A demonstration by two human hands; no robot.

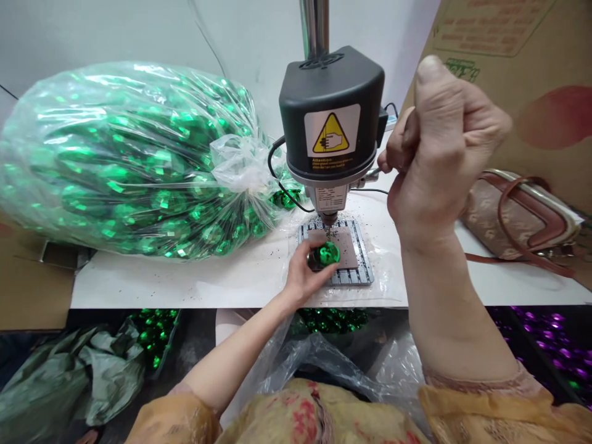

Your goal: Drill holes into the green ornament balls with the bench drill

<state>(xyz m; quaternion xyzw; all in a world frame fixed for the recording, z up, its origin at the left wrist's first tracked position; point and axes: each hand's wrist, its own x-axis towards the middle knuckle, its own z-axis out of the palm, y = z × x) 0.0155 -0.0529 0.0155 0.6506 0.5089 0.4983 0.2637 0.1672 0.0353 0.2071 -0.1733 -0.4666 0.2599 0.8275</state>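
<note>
My left hand (305, 265) is closed round a shiny green ball (330, 253), thumb on the near side and fingers behind. The ball is above a brown square pad (349, 253) on the slotted metal base (365, 271), just below the drill chuck (329, 217). Whether the drill tip touches the ball I cannot tell. Raised beside the black drill press head (330, 86), my right hand (439, 135) makes a fist round the feed lever (370, 177), whose grip end is hidden by the fingers.
A knotted clear bag of green balls (139, 166) bulges at the left. Dark shavings lie round the base. A handbag (518, 216) and a large cardboard box (518, 80) stand at the right. Green balls (155, 336) and purple balls (555, 345) lie below the white table (152, 283).
</note>
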